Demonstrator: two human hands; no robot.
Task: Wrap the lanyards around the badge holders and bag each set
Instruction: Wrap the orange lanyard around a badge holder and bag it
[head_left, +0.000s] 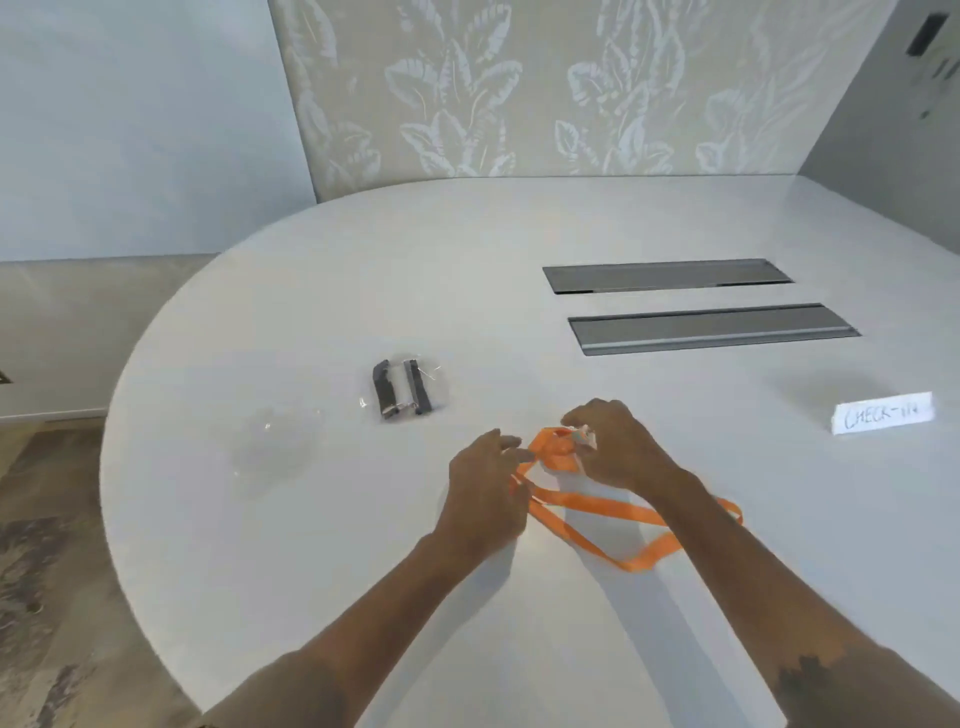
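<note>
An orange lanyard (602, 512) lies looped on the white table (311, 519), its upper end bunched between my hands. My right hand (618, 447) pinches a small clear badge holder (584, 436) with orange strap wound around it. My left hand (483, 488) grips the strap just left of that bundle. To the left, a clear bag (402, 389) holds a set wrapped in dark lanyard. An empty clear bag (275, 441) lies flat further left, hard to see.
Two grey metal cable hatches (711, 327) are set into the table at the back right. A white card reading CHECK-IN (880, 413) stands at the right. The table's rounded edge runs along the left, with floor beyond.
</note>
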